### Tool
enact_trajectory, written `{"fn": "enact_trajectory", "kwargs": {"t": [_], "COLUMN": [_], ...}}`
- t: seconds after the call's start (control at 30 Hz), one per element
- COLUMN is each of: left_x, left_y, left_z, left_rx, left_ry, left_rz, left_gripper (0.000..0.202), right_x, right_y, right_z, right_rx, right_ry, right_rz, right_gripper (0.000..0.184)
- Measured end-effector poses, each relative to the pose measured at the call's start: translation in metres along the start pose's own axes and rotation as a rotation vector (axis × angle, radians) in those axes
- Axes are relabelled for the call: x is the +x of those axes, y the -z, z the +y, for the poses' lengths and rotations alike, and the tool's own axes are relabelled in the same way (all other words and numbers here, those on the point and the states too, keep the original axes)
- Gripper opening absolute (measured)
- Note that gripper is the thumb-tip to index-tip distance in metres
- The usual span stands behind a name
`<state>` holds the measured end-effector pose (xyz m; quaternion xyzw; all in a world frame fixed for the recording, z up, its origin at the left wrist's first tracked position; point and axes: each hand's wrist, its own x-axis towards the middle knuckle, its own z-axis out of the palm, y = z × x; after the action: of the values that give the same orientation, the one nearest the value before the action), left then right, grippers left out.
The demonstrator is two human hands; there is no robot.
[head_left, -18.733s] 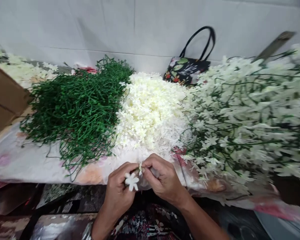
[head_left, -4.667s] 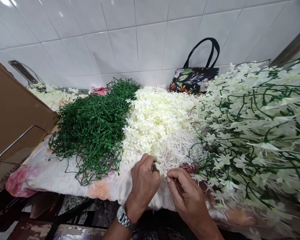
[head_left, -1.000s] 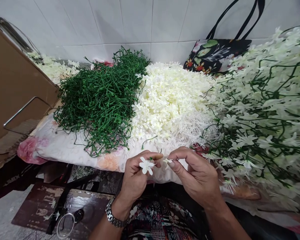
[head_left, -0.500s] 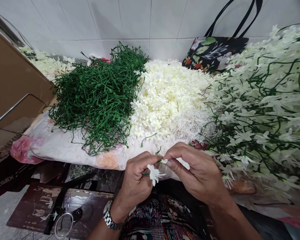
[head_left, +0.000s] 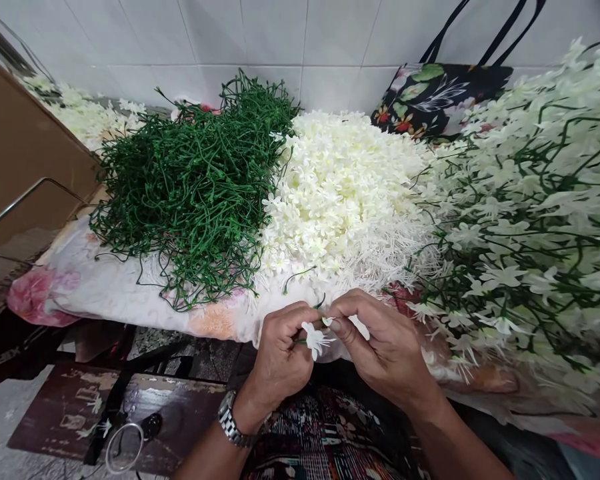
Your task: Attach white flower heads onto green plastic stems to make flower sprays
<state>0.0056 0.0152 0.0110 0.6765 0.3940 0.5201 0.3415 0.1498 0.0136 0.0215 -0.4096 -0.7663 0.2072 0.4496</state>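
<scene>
My left hand (head_left: 279, 353) is closed on a thin green stem with a small white flower (head_left: 314, 339) on it. My right hand (head_left: 384, 347) pinches a tiny white flower piece (head_left: 327, 321) at the stem's tip, the two hands touching just in front of the table edge. Directly behind them lies a heap of loose cream-white flowers (head_left: 345, 193). A tangled pile of green stems (head_left: 190, 187) lies to its left. Finished sprays of white flowers on green stems (head_left: 530, 220) fill the right side.
A floral cloth (head_left: 90, 287) covers the table. A black floral bag (head_left: 440, 100) leans on the white tiled wall. A brown cardboard box (head_left: 20, 160) with a metal handle stands at left. A dark wooden stool (head_left: 110, 413) with a ring sits below.
The hands have stayed together at the table edge. The flower in my left hand has shifted slightly up and right, closer to my right fingertips; the view has tilted a little.
</scene>
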Motion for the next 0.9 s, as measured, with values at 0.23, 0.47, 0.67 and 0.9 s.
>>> {"fn": "enact_trajectory", "kwargs": {"t": [0.23, 0.47, 0.67, 0.9], "left_x": [-0.001, -0.002, 0.0, -0.001], "left_y": [0.0, -0.003, -0.001, 0.005], "left_z": [-0.002, -0.003, -0.003, 0.001], "left_rx": [0.039, 0.074, 0.044, -0.08], "left_ry": [0.113, 0.141, 0.206, 0.313], "left_rz": [-0.001, 0.044, 0.019, -0.032], "left_gripper": [0.016, 0.017, 0.017, 0.016], "right_x": [0.0, -0.001, -0.001, -0.002], "right_y": [-0.006, -0.014, -0.013, 0.005], "right_z": [0.005, 0.01, 0.008, 0.006], "right_rx": [0.038, 0.052, 0.033, -0.022], "right_ry": [-0.042, -0.057, -0.037, -0.011], "right_rz": [-0.015, 0.022, 0.026, -0.017], "right_gripper": [0.01, 0.009, 0.01, 0.018]}}
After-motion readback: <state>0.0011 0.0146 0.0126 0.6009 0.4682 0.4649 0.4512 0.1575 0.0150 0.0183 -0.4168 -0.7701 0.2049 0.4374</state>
